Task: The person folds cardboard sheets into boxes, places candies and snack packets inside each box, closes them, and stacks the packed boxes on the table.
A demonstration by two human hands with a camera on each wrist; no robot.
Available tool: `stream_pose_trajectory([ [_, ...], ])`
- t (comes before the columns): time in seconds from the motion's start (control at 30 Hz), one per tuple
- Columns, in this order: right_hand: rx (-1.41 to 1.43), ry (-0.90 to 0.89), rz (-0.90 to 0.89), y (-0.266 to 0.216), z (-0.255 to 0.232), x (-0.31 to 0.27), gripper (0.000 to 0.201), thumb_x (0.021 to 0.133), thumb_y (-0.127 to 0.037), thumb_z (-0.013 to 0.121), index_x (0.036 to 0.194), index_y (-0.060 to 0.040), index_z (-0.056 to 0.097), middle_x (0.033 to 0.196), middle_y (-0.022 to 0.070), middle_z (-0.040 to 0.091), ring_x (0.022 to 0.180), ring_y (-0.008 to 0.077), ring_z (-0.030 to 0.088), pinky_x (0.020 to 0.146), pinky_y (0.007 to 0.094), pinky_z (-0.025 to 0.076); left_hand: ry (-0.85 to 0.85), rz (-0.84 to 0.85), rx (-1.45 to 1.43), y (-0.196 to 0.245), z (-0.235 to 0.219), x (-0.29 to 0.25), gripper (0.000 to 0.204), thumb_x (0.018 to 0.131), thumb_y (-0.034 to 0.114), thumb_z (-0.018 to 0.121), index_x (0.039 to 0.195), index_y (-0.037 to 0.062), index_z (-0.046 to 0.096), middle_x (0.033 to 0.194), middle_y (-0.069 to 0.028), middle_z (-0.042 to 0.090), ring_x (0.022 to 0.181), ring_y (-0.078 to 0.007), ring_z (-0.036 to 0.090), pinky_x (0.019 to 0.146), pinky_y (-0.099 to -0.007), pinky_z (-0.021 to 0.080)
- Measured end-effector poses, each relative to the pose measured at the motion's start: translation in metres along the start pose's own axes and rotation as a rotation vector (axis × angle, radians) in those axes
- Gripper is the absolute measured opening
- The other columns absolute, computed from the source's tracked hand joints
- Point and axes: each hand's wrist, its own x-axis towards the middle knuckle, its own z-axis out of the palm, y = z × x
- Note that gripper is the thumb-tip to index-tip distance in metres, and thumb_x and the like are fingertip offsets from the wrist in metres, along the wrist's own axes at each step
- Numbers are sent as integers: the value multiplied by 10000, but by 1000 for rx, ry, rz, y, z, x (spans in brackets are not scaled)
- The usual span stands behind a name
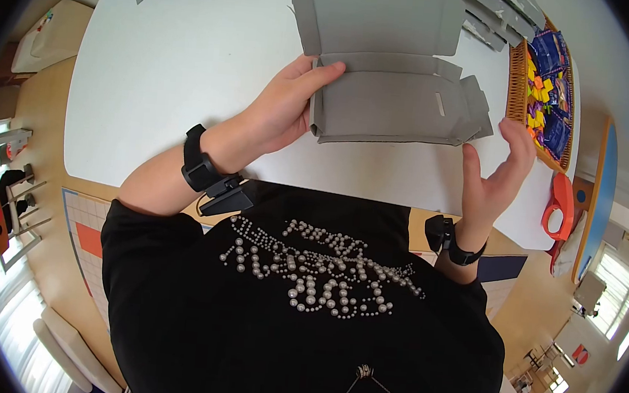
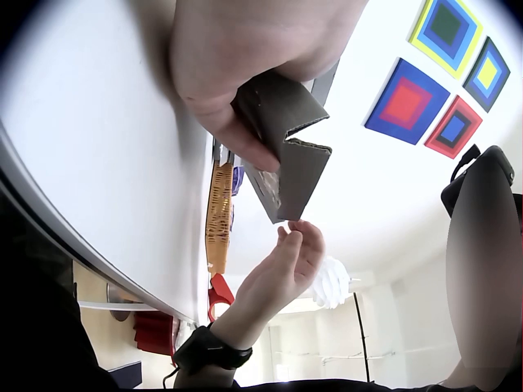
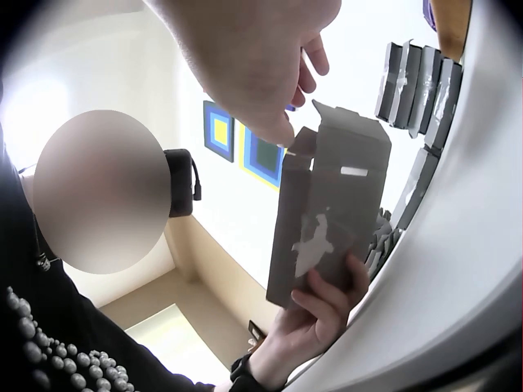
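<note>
Grey box (image 1: 388, 102) held above white table (image 1: 169, 74), long axis running left to right, open side facing up, lid (image 1: 384, 21) raised along far edge. Left hand (image 1: 281, 98) grips left end, thumb (image 1: 329, 72) inside, fingers (image 3: 327, 298) beneath. Right hand (image 1: 500, 170) holds nothing, fingers loosely bent, thumb apart, just beside right end; contact cannot be told. Basket (image 1: 517, 87) stands right of box.
</note>
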Motion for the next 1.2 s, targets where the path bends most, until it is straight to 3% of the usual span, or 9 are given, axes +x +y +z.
stream_pose_trajectory([
  [0.07, 282, -14, 254, 4, 5, -2, 525, 659, -33, 713, 1127, -26, 474, 1151, 130, 480, 1035, 264, 491, 882, 359, 401, -8, -5, -4, -1, -2, 1, 369, 928, 212, 448, 1219, -6, 386, 1159, -123, 512, 1022, -182, 549, 857, -317, 490],
  [0.23, 578, 9, 399, 0, 16, -11, 536, 730, -40, 681, 1189, -2, 407, 1184, 147, 469, 1096, 254, 484, 922, 354, 395, -19, 27, -3, 0, 4, -3, 363, 923, 199, 459, 1207, -20, 403, 1148, -123, 523, 1017, -178, 553, 857, -310, 489],
  [0.33, 734, -10, 237, -2, 18, -10, 529, 770, -92, 675, 1206, 0, 390, 1200, 163, 474, 1119, 283, 487, 930, 366, 398, -41, 23, 75, 0, 6, -5, 371, 918, 200, 473, 1204, -28, 410, 1123, -120, 541, 996, -165, 565, 847, -298, 492],
  [0.43, 695, -54, 157, -3, 15, -9, 512, 792, -248, 669, 1173, 4, 438, 1174, 187, 502, 1112, 326, 500, 928, 393, 399, -83, 20, 89, 1, 6, -5, 373, 911, 200, 487, 1203, -23, 419, 1108, -108, 552, 977, -150, 574, 829, -282, 498],
  [0.5, 473, -197, -44, -2, 10, -2, 517, 800, -396, 624, 1101, 9, 513, 1128, 206, 525, 1101, 365, 503, 917, 415, 404, -25, -18, 88, 2, 7, -6, 372, 903, 206, 501, 1195, -15, 434, 1105, -100, 555, 961, -138, 578, 792, -264, 507],
  [0.6, 440, -176, -119, -6, 12, -4, 520, 789, -453, 607, 1010, 17, 569, 1076, 216, 547, 1067, 404, 517, 881, 440, 426, 28, -54, 119, 5, 9, -8, 381, 894, 224, 518, 1186, -7, 445, 1084, -91, 567, 945, -129, 580, 764, -257, 511],
  [0.93, 516, -157, -260, -9, 5, -3, 422, 803, -384, 605, 898, 27, 584, 927, 184, 575, 927, 403, 576, 815, 467, 463, 76, -59, 106, 10, 14, -15, 326, 869, 240, 553, 1104, 17, 525, 999, -58, 602, 874, -98, 587, 724, -237, 489],
  [1.1, 425, -384, -322, -20, 7, 8, 420, 789, -413, 586, 842, 4, 596, 887, 142, 574, 946, 367, 572, 868, 487, 431, -21, -26, 107, 6, 10, -13, 332, 855, 250, 571, 1092, 21, 529, 985, -57, 603, 877, -102, 583, 725, -242, 484],
  [1.2, 436, -405, -315, -20, 10, 9, 397, 802, -410, 564, 809, -13, 588, 861, 126, 568, 923, 344, 573, 889, 492, 414, 35, -44, 130, 8, 13, -14, 313, 864, 236, 559, 1089, 20, 532, 972, -55, 607, 865, -106, 590, 726, -242, 489],
])
